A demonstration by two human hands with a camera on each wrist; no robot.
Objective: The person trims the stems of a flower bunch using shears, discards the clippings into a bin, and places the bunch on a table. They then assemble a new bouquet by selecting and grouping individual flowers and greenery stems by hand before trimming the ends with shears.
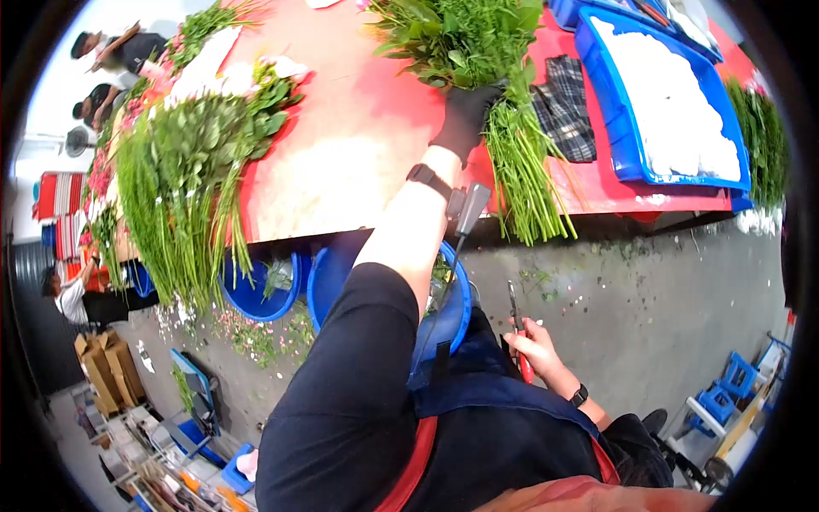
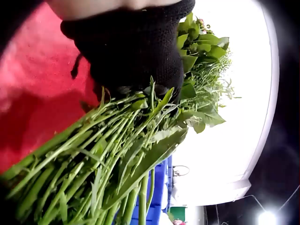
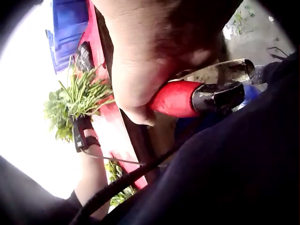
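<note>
My left hand (image 1: pixel 467 118), in a black glove, grips a leafy bouquet (image 1: pixel 465 51) where its stems gather, at the table's near edge. The cut stems (image 1: pixel 522 171) fan out past the edge below the hand. In the left wrist view the glove (image 2: pixel 136 51) lies over the stems (image 2: pixel 93 164), its fingers mostly hidden. Bare and low beside the body, my right hand (image 1: pixel 539 350) holds red-handled pruning shears (image 1: pixel 524 369), away from the stems. The right wrist view shows the right hand (image 3: pixel 154 51) curled round the red handle (image 3: pixel 178 99).
A blue crate (image 1: pixel 621 128) with white contents and a plaid cloth (image 1: pixel 565 109) lie right of the bouquet. More greenery (image 1: pixel 183 162) hangs over the table's left part. Blue buckets (image 1: pixel 299 290) stand below the edge; clippings (image 1: pixel 256 334) litter the floor. Several people are at far left.
</note>
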